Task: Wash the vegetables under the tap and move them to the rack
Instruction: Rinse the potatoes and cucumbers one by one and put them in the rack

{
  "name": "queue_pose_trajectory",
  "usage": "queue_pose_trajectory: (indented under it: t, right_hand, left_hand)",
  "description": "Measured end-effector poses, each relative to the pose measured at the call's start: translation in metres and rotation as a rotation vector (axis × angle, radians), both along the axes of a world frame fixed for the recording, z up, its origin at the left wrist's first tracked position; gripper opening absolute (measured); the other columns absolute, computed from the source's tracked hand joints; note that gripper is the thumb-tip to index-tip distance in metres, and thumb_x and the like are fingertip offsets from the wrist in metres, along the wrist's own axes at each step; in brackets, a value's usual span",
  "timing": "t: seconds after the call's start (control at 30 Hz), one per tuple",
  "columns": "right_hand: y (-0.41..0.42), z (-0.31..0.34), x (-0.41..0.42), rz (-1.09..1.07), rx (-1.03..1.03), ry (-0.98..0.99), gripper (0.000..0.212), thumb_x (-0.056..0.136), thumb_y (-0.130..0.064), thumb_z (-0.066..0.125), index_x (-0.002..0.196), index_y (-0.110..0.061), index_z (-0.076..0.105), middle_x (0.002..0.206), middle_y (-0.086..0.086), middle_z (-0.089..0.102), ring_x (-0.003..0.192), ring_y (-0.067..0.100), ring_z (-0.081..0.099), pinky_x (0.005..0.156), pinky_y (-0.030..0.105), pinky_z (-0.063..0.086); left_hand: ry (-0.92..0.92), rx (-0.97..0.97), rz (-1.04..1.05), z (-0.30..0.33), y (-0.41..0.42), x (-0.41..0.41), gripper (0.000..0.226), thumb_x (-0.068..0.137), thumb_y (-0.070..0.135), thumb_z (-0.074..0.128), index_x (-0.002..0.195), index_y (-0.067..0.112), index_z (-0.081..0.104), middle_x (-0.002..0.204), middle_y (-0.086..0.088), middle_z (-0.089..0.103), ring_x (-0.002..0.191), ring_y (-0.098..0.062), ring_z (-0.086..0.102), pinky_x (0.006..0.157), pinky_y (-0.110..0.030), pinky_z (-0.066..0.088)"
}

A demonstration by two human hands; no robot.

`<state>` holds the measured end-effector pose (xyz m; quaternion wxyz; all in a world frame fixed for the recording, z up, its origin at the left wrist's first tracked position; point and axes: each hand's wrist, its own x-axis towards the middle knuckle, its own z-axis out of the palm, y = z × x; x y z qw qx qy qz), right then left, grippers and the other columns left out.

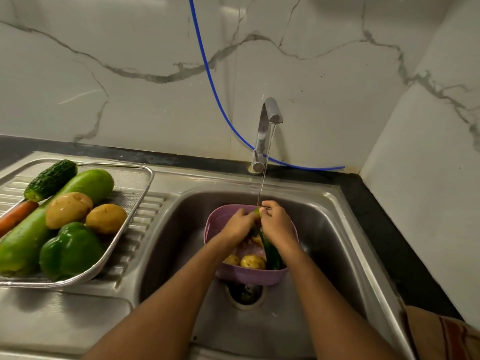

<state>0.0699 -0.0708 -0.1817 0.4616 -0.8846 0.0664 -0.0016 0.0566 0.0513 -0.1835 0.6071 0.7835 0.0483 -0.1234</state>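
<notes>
Water runs from the steel tap [268, 118] onto a dark green cucumber [271, 252]. My left hand [237, 224] and my right hand [276, 220] both grip its upper end over a purple colander [218, 219] in the sink. Two small potatoes [249, 261] lie in the colander. The metal rack [130, 203] on the drainboard holds a bitter gourd [50, 180], a long pale green gourd [52, 214], a carrot [15, 215], two potatoes [106, 218] and a green capsicum [70, 252].
The steel sink [337, 255] has its drain [245, 293] just in front of the colander. A blue hose [207, 71] hangs down the marble wall behind the tap. A striped cloth [446, 336] lies at the bottom right on the dark counter.
</notes>
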Motion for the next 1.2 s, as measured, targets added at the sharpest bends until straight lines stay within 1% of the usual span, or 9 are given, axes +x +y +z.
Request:
queue_pose_trajectory:
  t: [0.07,0.17,0.33,0.43,0.6,0.73,0.87,1.0,1.2]
  right_hand:
    - [0.001,0.002,-0.002,-0.012,0.203,0.012,0.033,0.108,-0.029,0.047,0.138,-0.022,0.060,0.132,0.001,0.065,0.112,0.013,0.060,0.073,0.017,0.046]
    - [0.015,-0.002,-0.004,-0.029,0.415,0.075,0.037,0.108,-0.034,0.045,0.144,-0.031,0.056,0.139,-0.003,0.061,0.122,0.016,0.059,0.098,0.035,0.055]
    - [0.030,-0.005,-0.016,0.017,0.394,-0.016,0.047,0.112,-0.032,0.035,0.157,-0.020,0.037,0.139,-0.012,0.046,0.127,0.010,0.045,0.114,0.035,0.037]
    - [0.026,-0.013,-0.009,-0.036,0.429,0.008,0.052,0.106,-0.055,0.038,0.150,-0.027,0.046,0.130,-0.012,0.057,0.123,0.012,0.055,0.105,0.035,0.045]
    - [0.029,-0.048,0.027,-0.033,0.604,0.204,0.069,0.085,-0.089,0.042,0.141,-0.050,0.054,0.137,-0.014,0.062,0.136,0.019,0.054,0.104,0.042,0.049]
    - [0.040,-0.006,-0.016,0.005,0.570,0.167,0.052,0.110,-0.047,0.034,0.161,-0.038,0.025,0.154,-0.005,0.043,0.146,0.024,0.038,0.117,0.047,0.040]
    - [0.029,-0.019,-0.001,-0.080,0.574,0.145,0.039,0.110,-0.047,0.036,0.147,-0.043,0.046,0.143,-0.005,0.056,0.136,0.021,0.052,0.088,0.019,0.049]
    - [0.018,-0.011,-0.001,-0.151,0.783,0.152,0.036,0.106,-0.049,0.044,0.118,-0.024,0.067,0.114,0.004,0.070,0.110,0.018,0.064,0.091,0.035,0.053]
    - [0.030,-0.013,-0.009,-0.093,0.675,0.150,0.053,0.103,-0.058,0.043,0.136,-0.021,0.060,0.129,0.000,0.066,0.124,0.023,0.061,0.107,0.049,0.049]
  left_hand:
    - [0.110,-0.218,-0.020,0.013,0.002,-0.006,0.039,0.103,0.036,0.040,0.102,0.004,0.062,0.068,-0.003,0.060,0.052,-0.011,0.049,0.047,-0.023,0.039]
    - [0.158,-0.296,-0.024,0.012,0.002,-0.007,0.046,0.107,0.043,0.034,0.096,0.007,0.061,0.063,-0.003,0.061,0.050,-0.012,0.049,0.045,-0.023,0.041]
    - [0.005,-0.265,0.059,0.003,-0.016,0.003,0.044,0.112,0.033,0.033,0.138,0.008,0.058,0.132,-0.016,0.065,0.120,-0.025,0.062,0.106,-0.039,0.050]
    - [-0.141,-0.063,0.014,0.002,-0.021,0.005,0.043,0.112,0.026,0.029,0.137,0.007,0.058,0.129,-0.009,0.064,0.120,-0.019,0.059,0.097,-0.022,0.047]
    - [-0.194,-0.078,0.103,0.003,-0.013,0.000,0.037,0.111,0.036,0.033,0.118,0.017,0.064,0.110,0.000,0.069,0.103,-0.012,0.065,0.094,-0.034,0.054]
    - [-0.166,-0.057,0.218,-0.001,-0.008,0.008,0.033,0.110,0.038,0.036,0.119,0.017,0.059,0.111,-0.002,0.066,0.106,-0.018,0.063,0.102,-0.044,0.051]
    - [-0.278,0.054,0.075,0.003,-0.019,0.001,0.031,0.110,0.035,0.037,0.109,0.015,0.061,0.103,-0.006,0.069,0.096,-0.022,0.065,0.093,-0.047,0.053]
    - [-0.373,0.046,0.053,0.008,-0.021,-0.003,0.031,0.110,0.041,0.038,0.111,0.021,0.061,0.097,-0.001,0.069,0.089,-0.017,0.067,0.086,-0.042,0.057]
    - [-0.310,0.042,0.109,0.003,-0.017,0.002,0.032,0.110,0.039,0.036,0.117,0.019,0.060,0.102,0.000,0.069,0.096,-0.013,0.067,0.091,-0.041,0.055]
